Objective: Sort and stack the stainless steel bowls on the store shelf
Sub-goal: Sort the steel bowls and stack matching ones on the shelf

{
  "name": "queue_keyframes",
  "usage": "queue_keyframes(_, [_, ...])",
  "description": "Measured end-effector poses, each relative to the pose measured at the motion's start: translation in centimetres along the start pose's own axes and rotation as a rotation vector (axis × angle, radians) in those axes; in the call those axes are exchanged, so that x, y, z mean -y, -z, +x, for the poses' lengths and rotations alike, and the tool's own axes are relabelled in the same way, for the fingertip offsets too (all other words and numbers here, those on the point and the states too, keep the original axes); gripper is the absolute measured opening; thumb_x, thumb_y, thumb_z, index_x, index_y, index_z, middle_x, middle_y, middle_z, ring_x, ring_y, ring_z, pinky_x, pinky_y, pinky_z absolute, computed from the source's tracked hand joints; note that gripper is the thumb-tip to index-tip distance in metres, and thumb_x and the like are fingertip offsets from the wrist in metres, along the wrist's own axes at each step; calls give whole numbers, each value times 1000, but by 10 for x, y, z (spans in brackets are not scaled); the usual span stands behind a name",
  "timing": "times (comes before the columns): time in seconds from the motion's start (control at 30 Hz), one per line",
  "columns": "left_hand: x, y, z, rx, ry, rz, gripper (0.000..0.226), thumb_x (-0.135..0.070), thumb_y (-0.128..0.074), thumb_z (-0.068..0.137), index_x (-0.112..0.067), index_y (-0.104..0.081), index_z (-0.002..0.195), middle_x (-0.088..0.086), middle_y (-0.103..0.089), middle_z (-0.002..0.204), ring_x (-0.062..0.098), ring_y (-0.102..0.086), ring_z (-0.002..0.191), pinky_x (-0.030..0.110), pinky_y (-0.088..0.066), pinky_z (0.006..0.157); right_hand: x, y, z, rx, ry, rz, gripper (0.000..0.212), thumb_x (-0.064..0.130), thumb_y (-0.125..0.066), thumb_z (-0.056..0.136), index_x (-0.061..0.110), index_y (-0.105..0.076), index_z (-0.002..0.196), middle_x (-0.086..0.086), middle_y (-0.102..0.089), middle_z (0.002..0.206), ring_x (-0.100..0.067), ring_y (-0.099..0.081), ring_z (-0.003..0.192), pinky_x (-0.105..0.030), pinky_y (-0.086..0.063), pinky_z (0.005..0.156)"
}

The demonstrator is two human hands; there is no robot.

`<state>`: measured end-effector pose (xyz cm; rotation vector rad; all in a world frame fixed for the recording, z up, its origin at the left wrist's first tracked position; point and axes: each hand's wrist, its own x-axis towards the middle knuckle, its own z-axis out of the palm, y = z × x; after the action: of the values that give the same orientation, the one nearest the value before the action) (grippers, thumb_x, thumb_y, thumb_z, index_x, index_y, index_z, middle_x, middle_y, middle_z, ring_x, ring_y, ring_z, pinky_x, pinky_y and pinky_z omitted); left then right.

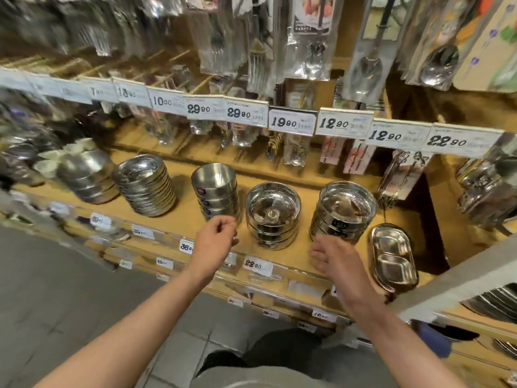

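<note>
Head view, the only one: five stacks of stainless bowls sit along the wooden shelf (279, 175). From the left: a leaning stack of wide bowls (86, 177), a tall tilted stack of shallow dishes (145, 186), a stack of deep straight-walled bowls (215, 191), a lidded-looking stack with a centre knob (272, 217), and a stack of labelled bowls (345, 211). Just right of that, a stack of two-compartment oval trays (393, 256) lies near the shelf's front edge. Left hand (216, 236) hovers just in front of the deep bowls, fingers loosely curled, thumb and forefinger nearly meeting, holding nothing; contact with the stack is not evident. Right hand (333, 256) is at the base of the labelled stack, fingers spread and relaxed, empty; whether the fingertips touch the steel I cannot tell, the hand is blurred. Handling, as a judgement: thin polished steel, so each bowl is light and stiff, but a full stack likely carries real weight. Surfaces are slick and nested bowls slide or stick, so lifting by the top rim risks taking only one bowl. Better to cup the lowest bowl's wall with both hands, or pinch a single rim to peel one off. The tilted dish stack looks the most likely to topple. Not fragile, though it dents and clatters if dropped.
</note>
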<state>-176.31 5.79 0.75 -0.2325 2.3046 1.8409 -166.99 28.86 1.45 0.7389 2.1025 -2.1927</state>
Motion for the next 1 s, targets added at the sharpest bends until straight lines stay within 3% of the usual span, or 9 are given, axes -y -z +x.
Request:
queue_keyframes(0.1, [9,42,7,-112,23,-47,13,-21,-55,103,-17,-66,98,4,-67,98,19,-66,93,28,-58,82,3,-34,7,92,-16,-39,14,28,-50,106,27,-63,106,-3,-70,112,-15,-68,104,-23,-55,83])
queue_keyframes(0.3, [29,112,25,-209,86,-87,13,-14,-52,102,-13,-64,97,5,-63,92,22,-63,88,40,-57,90,-5,-104,22,190,-88,-107,23,25,-48,106,20,-63,123,-2,-70,116,-14,-68,108,-29,-55,93])
queue_keyframes(0.57, [56,209,80,-130,120,-87,13,-15,-52,103,-12,-63,96,5,-61,88,20,-60,84,37,-56,84,-17,-222,58,76,-160,-80,16,19,-49,106,20,-64,108,-2,-71,107,-15,-70,98,-23,-57,73])
queue_keyframes(0.67, [57,255,101,-99,126,-84,15,-15,-52,104,-13,-63,93,3,-60,87,19,-60,85,36,-55,84,-15,-268,64,36,-152,-36,21,15,-48,106,22,-66,98,-7,-72,106,-23,-71,98,-31,-58,77])
queue_keyframes(0.73, [56,283,113,-114,141,-86,15,-17,-52,104,-14,-63,95,3,-62,89,19,-61,85,37,-56,86,-11,-289,65,22,-173,-34,19,14,-50,105,18,-69,103,-8,-74,104,-24,-72,96,-33,-57,79])
queue_keyframes(0.83, [54,313,129,-143,165,-114,13,-16,-52,103,-13,-64,101,5,-64,93,18,-63,85,35,-57,84,-1,-306,66,16,-221,-15,21,13,-51,103,12,-68,116,-4,-72,93,-19,-68,82,-30,-52,70])
queue_keyframes(0.93, [50,327,147,-150,155,-153,13,-15,-53,103,-10,-64,99,5,-62,87,18,-62,80,32,-56,80,12,-315,72,-8,-208,-35,24,11,-47,104,8,-67,115,-7,-68,85,-19,-62,69,-28,-51,58])
queue_keyframes(1.0, [46,329,157,-150,146,-160,15,-17,-53,104,-12,-65,95,3,-63,86,18,-61,82,34,-55,83,19,-323,77,-18,-197,-47,22,11,-47,104,11,-69,110,-7,-70,84,-16,-64,68,-29,-55,62])
